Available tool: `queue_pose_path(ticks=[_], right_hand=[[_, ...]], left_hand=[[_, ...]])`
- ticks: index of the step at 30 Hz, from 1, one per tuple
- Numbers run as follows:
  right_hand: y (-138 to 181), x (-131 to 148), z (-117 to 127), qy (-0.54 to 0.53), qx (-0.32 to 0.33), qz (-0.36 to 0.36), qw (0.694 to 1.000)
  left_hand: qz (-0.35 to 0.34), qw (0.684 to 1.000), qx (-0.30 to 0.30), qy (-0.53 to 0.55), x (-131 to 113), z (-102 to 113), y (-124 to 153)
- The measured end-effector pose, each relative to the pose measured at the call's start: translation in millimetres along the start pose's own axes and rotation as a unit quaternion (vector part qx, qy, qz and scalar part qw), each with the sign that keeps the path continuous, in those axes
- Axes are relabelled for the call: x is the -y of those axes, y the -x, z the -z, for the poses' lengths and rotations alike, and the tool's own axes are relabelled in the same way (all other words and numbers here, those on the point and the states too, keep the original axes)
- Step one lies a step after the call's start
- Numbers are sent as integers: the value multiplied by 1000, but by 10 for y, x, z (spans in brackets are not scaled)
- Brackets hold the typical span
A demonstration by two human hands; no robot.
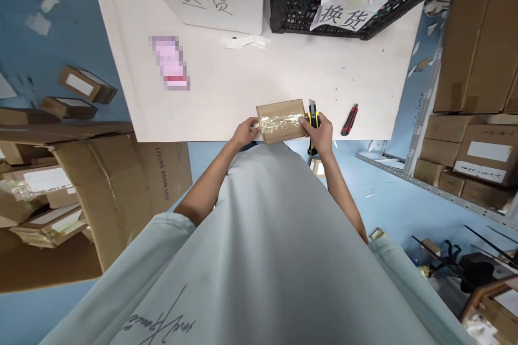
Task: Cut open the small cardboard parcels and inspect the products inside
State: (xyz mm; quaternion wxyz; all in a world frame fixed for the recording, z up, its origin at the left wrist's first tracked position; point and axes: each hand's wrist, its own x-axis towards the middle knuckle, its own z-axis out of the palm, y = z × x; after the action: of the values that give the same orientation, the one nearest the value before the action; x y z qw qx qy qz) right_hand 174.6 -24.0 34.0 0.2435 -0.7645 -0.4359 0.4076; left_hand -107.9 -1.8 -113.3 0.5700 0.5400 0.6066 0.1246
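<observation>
A small cardboard box (282, 120) with clear tape across its top is held at the table's near edge. My left hand (245, 133) is closed on its left end. At the other end, my right hand (320, 132) presses the box with the thumb and also grips a yellow-and-black utility knife (313, 114). The knife's blade sticks out, pointing away from me. A red-and-black utility knife (349, 119) lies on the table to the right, apart from my hand.
On the white table (226, 81) stand a white foam box (226, 2) and a black plastic crate (295, 5) at the back. A torn white strip (245, 41) and a pixelated pink item (170, 62) lie there too. A large open carton (109, 188) holds parcels at left; shelved boxes (481, 153) stand right.
</observation>
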Motion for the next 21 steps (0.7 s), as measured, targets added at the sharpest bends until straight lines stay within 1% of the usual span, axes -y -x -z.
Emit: queue_pose_path(ticks=[1, 3, 5, 7, 9, 12, 14, 17, 19, 21], right_hand=[[5, 9, 1, 27, -4, 4, 1000], [33, 28, -11, 83, -17, 9, 996], [82, 47, -32, 130, -27, 9, 991], [139, 64, -54, 155, -40, 2, 987], [203, 79, -68, 164, -61, -13, 985], [329, 125, -66, 166, -86, -32, 982], [443, 194, -61, 165, -71, -25, 983], [643, 363, -106, 152, -5, 13, 988], [760, 498, -193, 155, 43, 38, 986], [839, 625, -315, 184, 74, 48, 979]], left_hand=[[0, 1000, 5, -1, -23, 21, -15], [-16, 1000, -20, 14, -86, 122, -17], [-57, 995, -65, 44, -202, 266, 8], [-106, 988, -87, 73, -383, 402, 51], [-137, 984, -75, 83, -596, 499, 95], [-157, 984, -38, 80, -867, 571, 138], [-164, 983, -23, 83, -967, 597, 145], [-168, 982, -4, 88, -1015, 639, 132], [-171, 982, 4, 82, -1018, 671, 114], [-176, 982, 7, 70, -1018, 697, 93]])
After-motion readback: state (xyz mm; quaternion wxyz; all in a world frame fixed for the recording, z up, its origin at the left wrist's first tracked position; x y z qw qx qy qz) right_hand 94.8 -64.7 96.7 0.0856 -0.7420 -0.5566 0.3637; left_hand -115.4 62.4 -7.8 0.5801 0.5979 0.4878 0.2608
